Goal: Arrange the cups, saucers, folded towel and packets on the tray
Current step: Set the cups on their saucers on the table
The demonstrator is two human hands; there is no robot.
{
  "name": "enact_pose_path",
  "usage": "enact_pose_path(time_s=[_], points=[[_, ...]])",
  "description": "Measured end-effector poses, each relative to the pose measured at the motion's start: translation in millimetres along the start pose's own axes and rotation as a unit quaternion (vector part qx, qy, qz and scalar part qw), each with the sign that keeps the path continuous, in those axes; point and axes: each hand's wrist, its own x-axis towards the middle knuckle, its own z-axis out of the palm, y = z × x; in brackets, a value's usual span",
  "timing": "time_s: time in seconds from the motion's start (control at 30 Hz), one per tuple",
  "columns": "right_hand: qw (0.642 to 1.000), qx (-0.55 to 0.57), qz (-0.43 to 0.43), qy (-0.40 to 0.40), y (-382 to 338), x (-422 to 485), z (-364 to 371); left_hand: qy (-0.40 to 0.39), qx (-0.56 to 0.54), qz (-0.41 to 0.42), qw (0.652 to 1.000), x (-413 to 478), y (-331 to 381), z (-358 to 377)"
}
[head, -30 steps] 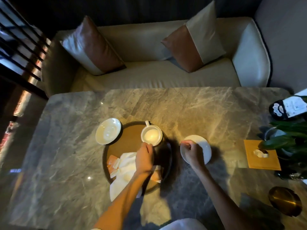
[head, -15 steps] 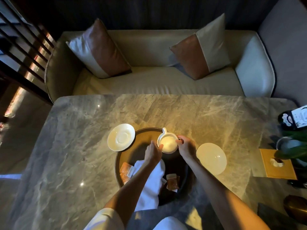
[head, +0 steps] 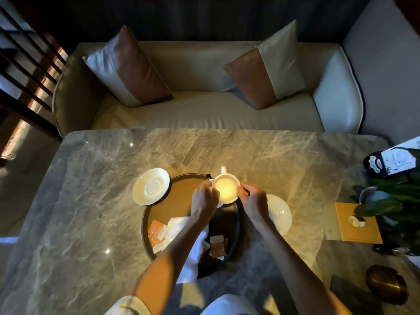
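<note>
Head view: white cup (head: 225, 188) sits over the far-right edge of the round tray (head: 179, 192), directly between the two hands. Left hand (head: 204, 201) has fingers curled on the cup's left rim, and right hand (head: 254, 198) pinches the right rim, so both hands grasp the cup. Cannot tell if the cup rests on the tray or is lifted just off it. A white sliver shows under its near side, maybe a second cup, unclear.

Cup handle points far, away from the person, so the cup's axis runs near-far and the hands flank it left and right.

Key relation: two saucers lie either side. Left saucer (head: 151, 186) is on the bench (head: 91, 201), overlapping the tray's far-left rim. Right saucer (head: 280, 214) is on the bench just beside the tray's right rim, partly hidden behind the right wrist. Right saucer is nearer the cup and the right hand, likely the shorter move if the cup goes on a saucer.

Folded towel (head: 179, 226) is on the near half of the tray and hangs over its near rim under the left forearm. Orange packets (head: 155, 230) lie left of it and another packet (head: 218, 245) right of it, all on the tray.
</note>
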Motion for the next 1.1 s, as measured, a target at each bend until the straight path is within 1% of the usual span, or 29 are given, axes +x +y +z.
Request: enact_pose_path(time_s=[0.07, 0.13, 0.27, 0.33, 0.43, 0.5, 0.63, 0.77, 1.1], points=[[1.000, 0.007, 0.018, 0.004, 11, 0, -26, -0.003, -0.010, 0.014, 1.000, -3, 21, 11], [0.999, -0.003, 0.032, 0.000, 29, 3, -50, -0.019, -0.016, 0.003, 1.000, -7, 42, 27], [0.989, 0.047, 0.134, -0.028, 72, 5, -80, -0.099, -0.021, -0.033, 0.994, -16, 73, 68], [0.984, 0.070, 0.160, -0.041, 93, 2, -87, -0.132, -0.018, -0.051, 0.990, -20, 81, 87], [0.974, 0.103, 0.186, -0.085, 120, -4, -91, -0.161, -0.003, -0.063, 0.985, -25, 84, 108], [0.973, 0.095, 0.189, -0.096, 133, -8, -91, -0.168, 0.007, -0.072, 0.983, -28, 82, 119], [0.976, 0.090, 0.167, -0.106, 147, -18, -91, -0.190, 0.007, -0.080, 0.979, -33, 75, 132], [0.971, 0.091, 0.189, -0.116, 159, -22, -88, -0.214, 0.015, -0.088, 0.973, -33, 70, 139], [0.967, 0.132, 0.194, -0.099, 164, -27, -84, -0.213, 0.003, -0.077, 0.974, -37, 64, 144]])
